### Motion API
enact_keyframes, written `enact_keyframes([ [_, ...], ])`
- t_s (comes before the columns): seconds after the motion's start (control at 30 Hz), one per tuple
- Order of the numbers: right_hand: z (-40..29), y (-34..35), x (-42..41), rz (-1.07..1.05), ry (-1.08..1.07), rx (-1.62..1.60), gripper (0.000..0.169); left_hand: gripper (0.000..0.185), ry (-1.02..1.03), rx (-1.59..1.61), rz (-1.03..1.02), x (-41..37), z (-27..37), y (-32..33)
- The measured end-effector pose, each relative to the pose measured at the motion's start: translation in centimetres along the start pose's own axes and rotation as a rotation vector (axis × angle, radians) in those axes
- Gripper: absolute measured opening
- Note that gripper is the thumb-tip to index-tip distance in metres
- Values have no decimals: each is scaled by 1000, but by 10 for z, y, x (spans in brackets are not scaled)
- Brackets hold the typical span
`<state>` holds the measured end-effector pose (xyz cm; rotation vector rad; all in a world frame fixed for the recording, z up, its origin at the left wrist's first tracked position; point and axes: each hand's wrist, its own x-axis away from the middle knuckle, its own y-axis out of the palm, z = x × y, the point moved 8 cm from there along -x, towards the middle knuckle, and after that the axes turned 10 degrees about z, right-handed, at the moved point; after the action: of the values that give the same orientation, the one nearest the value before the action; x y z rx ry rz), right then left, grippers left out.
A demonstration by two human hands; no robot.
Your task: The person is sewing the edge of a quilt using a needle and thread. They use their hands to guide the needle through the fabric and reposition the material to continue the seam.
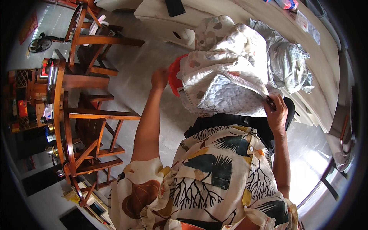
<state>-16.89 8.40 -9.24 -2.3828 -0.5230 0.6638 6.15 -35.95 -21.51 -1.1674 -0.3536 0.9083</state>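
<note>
A quilted fabric piece (pixel 230 60) with a pale floral print lies bunched over my lap, its grey dotted underside (pixel 233 93) turned up along a corded edge. My right hand (pixel 277 112) is closed at the quilt's right edge around a small dark object, possibly thread snips; its shape is mostly hidden. My left hand (pixel 160 79) is held out to the left, slightly blurred, with its fingers drawn together beside a red object (pixel 176 74). That red object sits partly under the quilt. Whether the left fingers hold anything is not clear.
A long pale bench or table (pixel 256 11) curves behind the quilt, bearing a black phone-like slab (pixel 174 7) and a grey-green fabric bundle in clear plastic (pixel 290 63). Wooden chairs (pixel 97 115) stand to the left, and a fan (pixel 40 44) farther off.
</note>
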Motion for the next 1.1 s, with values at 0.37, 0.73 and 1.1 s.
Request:
enact_keyframes([
  [0.37, 12, -29, 12, 190, 11, 27, 15, 26, -210, -150, -116, 49, -59, 83],
  [0.73, -9, -38, 9, 249, -61, 25, 17, 24, -361, -122, -275, 67, -61, 116],
  [1.1, -27, -33, 13, 247, -169, 25, 33, 15, 16, 116, -84, 38, -11, 49],
])
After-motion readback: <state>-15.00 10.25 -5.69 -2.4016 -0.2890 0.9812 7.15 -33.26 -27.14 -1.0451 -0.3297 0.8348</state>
